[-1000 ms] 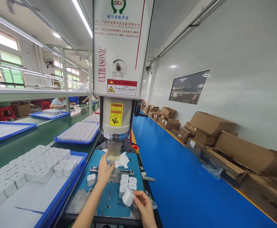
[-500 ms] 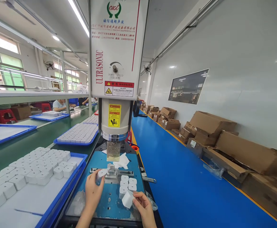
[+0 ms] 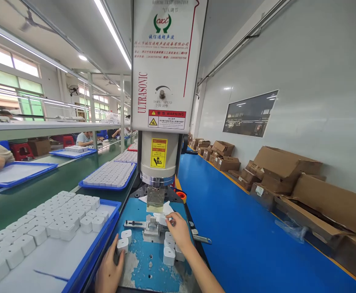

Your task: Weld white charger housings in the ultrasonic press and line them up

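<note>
Right hand (image 3: 178,230) reaching in at the fixture (image 3: 152,226), fingertips pinched on a white part (image 3: 162,220) just right of the fixture and under the horn (image 3: 155,199); part's long axis hard to tell, half hidden by fingers. Left hand (image 3: 110,270) low and left of the fixture, fingers closed round a white cube (image 3: 122,245), a second cube (image 3: 126,235) just beyond, nearer the fixture. More cubes (image 3: 168,254) grouped right of the fixture, below the right wrist. Right hand clearly nearer the fixture; left well apart from it. Blue tray (image 3: 104,232) of cubes far left of the fixture
</note>
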Motion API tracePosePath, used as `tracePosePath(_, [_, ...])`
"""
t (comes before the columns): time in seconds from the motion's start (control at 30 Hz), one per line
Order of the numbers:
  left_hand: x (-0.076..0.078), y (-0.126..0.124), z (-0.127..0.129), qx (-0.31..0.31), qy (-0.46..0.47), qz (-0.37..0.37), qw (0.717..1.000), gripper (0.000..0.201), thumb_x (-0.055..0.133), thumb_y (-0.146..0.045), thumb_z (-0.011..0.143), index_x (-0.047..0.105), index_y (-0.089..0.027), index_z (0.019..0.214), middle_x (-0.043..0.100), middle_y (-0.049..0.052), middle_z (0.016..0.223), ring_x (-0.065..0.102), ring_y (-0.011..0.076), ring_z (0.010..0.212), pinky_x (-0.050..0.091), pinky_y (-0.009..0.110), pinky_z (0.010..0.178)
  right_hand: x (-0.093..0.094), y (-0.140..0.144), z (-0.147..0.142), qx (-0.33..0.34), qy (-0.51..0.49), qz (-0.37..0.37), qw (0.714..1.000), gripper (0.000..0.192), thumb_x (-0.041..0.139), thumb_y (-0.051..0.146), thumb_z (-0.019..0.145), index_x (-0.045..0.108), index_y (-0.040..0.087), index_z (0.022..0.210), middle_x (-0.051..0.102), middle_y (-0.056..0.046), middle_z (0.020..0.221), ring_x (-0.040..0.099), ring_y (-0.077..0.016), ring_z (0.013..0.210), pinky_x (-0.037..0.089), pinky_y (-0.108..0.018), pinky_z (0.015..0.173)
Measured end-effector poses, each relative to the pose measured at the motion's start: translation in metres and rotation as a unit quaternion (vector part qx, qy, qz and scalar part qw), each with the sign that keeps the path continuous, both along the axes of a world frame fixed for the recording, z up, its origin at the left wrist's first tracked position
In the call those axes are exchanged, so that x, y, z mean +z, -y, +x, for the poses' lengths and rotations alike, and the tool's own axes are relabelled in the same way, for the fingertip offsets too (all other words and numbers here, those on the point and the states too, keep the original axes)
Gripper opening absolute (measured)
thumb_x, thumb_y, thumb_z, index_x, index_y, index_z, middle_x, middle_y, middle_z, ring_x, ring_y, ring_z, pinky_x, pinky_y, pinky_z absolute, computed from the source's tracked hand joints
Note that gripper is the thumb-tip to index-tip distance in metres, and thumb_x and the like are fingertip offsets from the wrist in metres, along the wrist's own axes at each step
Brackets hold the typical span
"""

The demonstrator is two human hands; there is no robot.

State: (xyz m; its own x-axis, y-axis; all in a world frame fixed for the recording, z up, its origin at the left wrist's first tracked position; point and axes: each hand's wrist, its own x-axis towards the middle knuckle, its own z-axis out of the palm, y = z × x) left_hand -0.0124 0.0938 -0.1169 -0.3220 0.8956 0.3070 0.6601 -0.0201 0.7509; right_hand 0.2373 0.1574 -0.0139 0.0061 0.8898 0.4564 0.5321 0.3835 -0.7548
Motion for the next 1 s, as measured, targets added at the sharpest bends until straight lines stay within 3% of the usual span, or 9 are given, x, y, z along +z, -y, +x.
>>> tracePosePath(0.23, [0.002, 0.002, 0.001, -0.008, -0.035, -0.049, 0.998, 0.054, 0.026, -0.036, 0.089, 0.032, -0.02, 0.14, 0.06, 0.012, 0.127, 0.062, 0.0269, 0.106, 0.052, 0.037, 0.08, -0.017, -0.017, -0.023, 0.038, 0.073, -0.037, 0.996, 0.015, 0.045, 0.018, 0.078, 0.059, 0.02, 0.074, 0.063, -0.006, 0.088, 0.062, -0.0174, 0.067, 0.048, -0.029, 0.066])
tracePosePath(0.47, [0.003, 0.002, 0.001, 0.016, -0.022, -0.031, 0.999, 0.047, 0.029, -0.036, 0.089, 0.038, -0.023, 0.134, 0.056, 0.009, 0.13, 0.058, 0.0245, 0.114, 0.051, 0.034, 0.082, -0.022, -0.02, -0.035, 0.062, 0.104, -0.066, 0.99, 0.017, 0.043, 0.015, 0.08, 0.059, 0.02, 0.079, 0.063, -0.006, 0.092, 0.063, -0.0176, 0.076, 0.047, -0.028, 0.071])
tracePosePath(0.63, [0.001, 0.002, 0.005, 0.027, -0.014, 0.026, 0.999, 0.04, 0.032, -0.035, 0.088, 0.044, -0.023, 0.125, 0.054, 0.009, 0.129, 0.06, 0.0219, 0.109, 0.051, 0.034, 0.081, -0.021, -0.023, -0.037, 0.062, 0.122, -0.085, 0.987, 0.019, 0.043, 0.009, 0.073, 0.059, 0.019, 0.075, 0.063, -0.007, 0.089, 0.06, -0.0183, 0.079, 0.044, -0.027, 0.072])
tracePosePath(0.8, [0.001, 0.0, 0.006, 0.039, -0.012, 0.04, 0.998, 0.043, 0.035, -0.033, 0.086, 0.042, -0.023, 0.127, 0.055, 0.01, 0.125, 0.061, 0.0231, 0.105, 0.052, 0.035, 0.076, -0.006, -0.03, -0.037, 0.047, 0.1, -0.108, 0.988, 0.02, 0.041, 0.009, 0.069, 0.059, 0.019, 0.073, 0.063, -0.006, 0.089, 0.059, -0.0169, 0.074, 0.044, -0.026, 0.068])
tracePosePath(0.9, [-0.01, 0.006, 0.0, 0.035, -0.014, 0.096, 0.995, 0.041, 0.037, -0.033, 0.085, 0.046, -0.02, 0.123, 0.055, 0.012, 0.123, 0.057, 0.0254, 0.111, 0.05, 0.041, 0.09, -0.003, -0.012, -0.03, 0.018, 0.073, -0.096, 0.993, 0.023, 0.038, 0.01, 0.069, 0.059, 0.019, 0.075, 0.061, -0.007, 0.089, 0.059, -0.0187, 0.078, 0.045, -0.028, 0.071])
tracePosePath(1.0, [-0.038, 0.029, -0.009, 0.061, -0.038, 0.136, 0.988, 0.031, 0.042, -0.033, 0.084, 0.056, -0.02, 0.108, 0.059, 0.013, 0.115, 0.054, 0.0283, 0.114, 0.047, 0.046, 0.097, -0.028, 0.033, -0.013, -0.011, 0.05, -0.067, 0.996, 0.021, 0.038, 0.013, 0.073, 0.058, 0.022, 0.071, 0.061, -0.005, 0.083, 0.059, -0.0201, 0.077, 0.047, -0.03, 0.071])
